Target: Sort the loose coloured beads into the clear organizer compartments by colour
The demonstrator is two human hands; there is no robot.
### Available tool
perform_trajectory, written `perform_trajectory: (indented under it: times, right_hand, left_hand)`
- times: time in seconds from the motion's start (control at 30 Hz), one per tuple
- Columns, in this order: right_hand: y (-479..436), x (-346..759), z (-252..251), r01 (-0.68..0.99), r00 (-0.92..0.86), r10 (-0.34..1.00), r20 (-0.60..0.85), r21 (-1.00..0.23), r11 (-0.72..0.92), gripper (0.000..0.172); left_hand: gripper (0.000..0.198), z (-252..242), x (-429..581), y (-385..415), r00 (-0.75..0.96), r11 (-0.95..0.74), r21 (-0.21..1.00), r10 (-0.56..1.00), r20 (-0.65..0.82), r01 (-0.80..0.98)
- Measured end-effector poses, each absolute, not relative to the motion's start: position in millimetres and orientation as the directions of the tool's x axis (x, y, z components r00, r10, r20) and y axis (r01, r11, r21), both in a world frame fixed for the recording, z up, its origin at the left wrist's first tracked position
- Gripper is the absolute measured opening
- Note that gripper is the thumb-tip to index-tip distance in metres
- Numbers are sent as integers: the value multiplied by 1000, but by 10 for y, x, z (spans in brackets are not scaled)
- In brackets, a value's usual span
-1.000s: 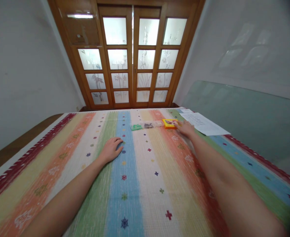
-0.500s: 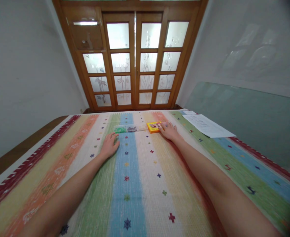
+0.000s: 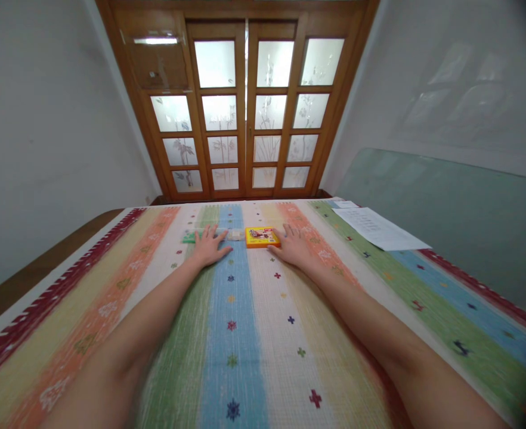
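Note:
A small flat yellow box [image 3: 259, 236] with a printed top lies on the striped tablecloth. My right hand [image 3: 293, 246] is at its right end, thumb along the near edge and fingers beyond, gripping that end. To the left, a row of clear plastic cases [image 3: 236, 235] runs up against the yellow box; whether they are joined I cannot tell. Green contents [image 3: 188, 236] show at their left end. My left hand [image 3: 210, 245] lies across the middle of this row with its fingers spread, hiding part of it.
The striped tablecloth [image 3: 231, 310] covers the table. Printed paper sheets [image 3: 379, 228] lie at the right, near a pale green panel [image 3: 446, 196] along the wall. Wooden doors with glass panes [image 3: 245, 107] stand beyond the far table edge.
The yellow box and the clear cases have shifted left, with my right hand moving along. My left hand has moved forward and right, from beside the cases to over them.

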State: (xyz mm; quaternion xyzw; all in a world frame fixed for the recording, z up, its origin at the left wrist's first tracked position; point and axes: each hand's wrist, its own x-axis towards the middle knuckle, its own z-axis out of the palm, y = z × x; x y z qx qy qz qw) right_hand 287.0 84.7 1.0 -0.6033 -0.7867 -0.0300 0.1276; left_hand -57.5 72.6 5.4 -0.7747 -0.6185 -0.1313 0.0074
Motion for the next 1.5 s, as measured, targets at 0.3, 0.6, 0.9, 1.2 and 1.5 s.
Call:
perform_trajectory:
  times: [0.3,0.6,0.9,1.2,1.5]
  right_hand:
    - [1006,2811,-3,960,-234,958,168,-115,255,75]
    - [814,2548,-44,946,-293,942,164,-90,310,75]
    - [695,2620,65,889,-407,875,260,-108,446,80]
    - [1003,3382,23,834,-404,882,241,-299,464,60]
    - [923,3219,111,838,-266,897,353,-376,396,40]
  left_hand:
    - [90,102,-679,791,190,-202,150,978,89,968]
    - [79,27,-936,445,191,-207,126,973,127,970]
    - [63,-26,-1160,271,95,-145,188,962,255,971]
    - [52,22,-812,140,380,-486,215,837,394,847]
    - [37,93,-544,-20,507,-640,259,747,430,723]
